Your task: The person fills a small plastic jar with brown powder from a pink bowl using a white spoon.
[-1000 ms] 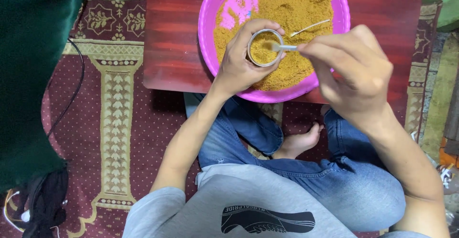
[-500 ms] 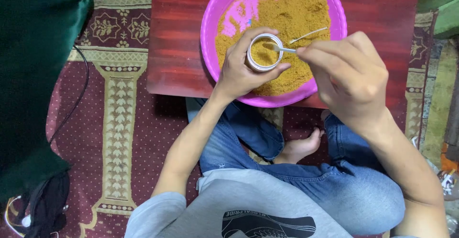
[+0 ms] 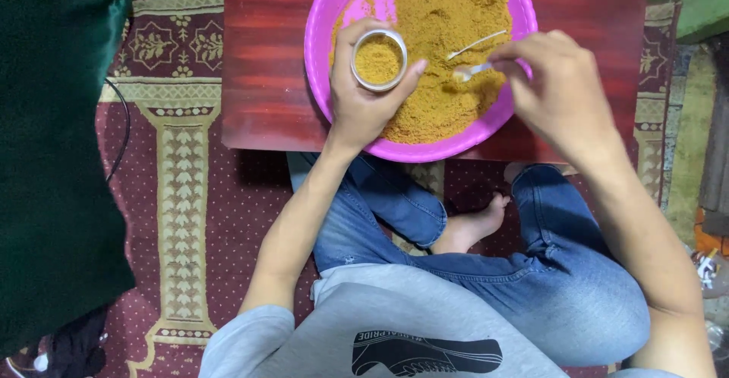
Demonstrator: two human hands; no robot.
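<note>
- Green cloth (image 3: 53, 158) fills the left edge, well away from both hands.
- Left hand (image 3: 364, 97) wraps its fingers around one small round metal cup (image 3: 378, 60), mouth up, partly filled with yellow-brown powder.
- One pink bowl (image 3: 425, 59) of the same powder (image 3: 448, 36) sits on the red table (image 3: 266, 51) under both hands.
- Right hand (image 3: 562, 89) pinches one spoon (image 3: 472, 70); its long axis runs leftward from the fingertips toward the cup, the bowl end near the powder.
- A second pale utensil (image 3: 477, 44), possibly another spoon, lies just above it.

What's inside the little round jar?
The jar, held by the left hand, has yellow-brown powder nearly up to its rim. The powder hides the jar's bottom and anything beneath it.
</note>
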